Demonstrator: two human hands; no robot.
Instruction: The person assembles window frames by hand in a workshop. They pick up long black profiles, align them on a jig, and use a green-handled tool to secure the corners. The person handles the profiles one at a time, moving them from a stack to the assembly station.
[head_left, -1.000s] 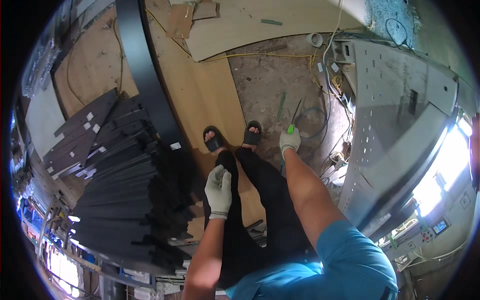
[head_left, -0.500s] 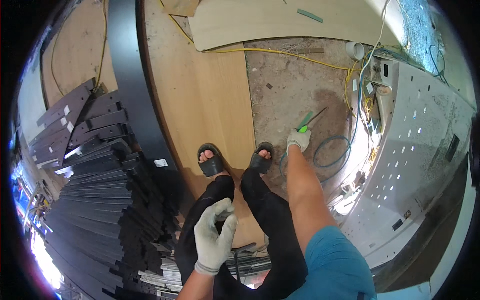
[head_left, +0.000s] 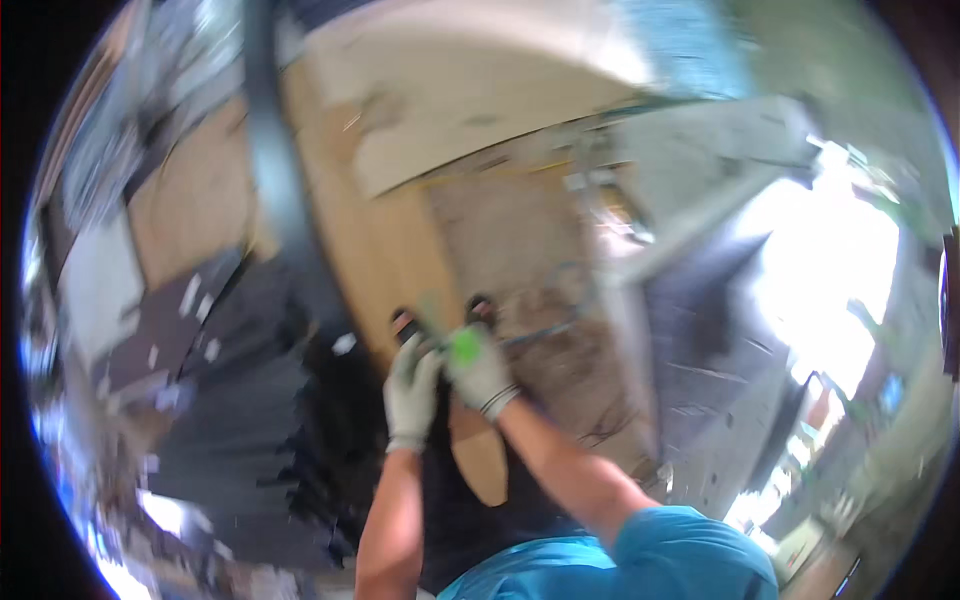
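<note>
Motion blurs the whole picture. My right hand, in a white glove with a dark-striped cuff, is closed around a bright green tool; its exact kind is smeared. A faint pale green strip shows just beyond the two hands, and I cannot tell which hand bears it. Close beside, on the left, my left hand points away from me in a white glove. Its fingers are too smeared to show whether they grip anything. Both hands are in front of my legs, near my sandalled feet.
A long black panel runs along the left, with a stack of black boards beside it. A wooden sheet lies underfoot. Ahead is a pale board; a grey metal panel stands on the right.
My right hand has drawn back from the floor on the right with the green tool, coming beside my left hand. My left hand has moved slightly forward. The view has swung and blurred.
</note>
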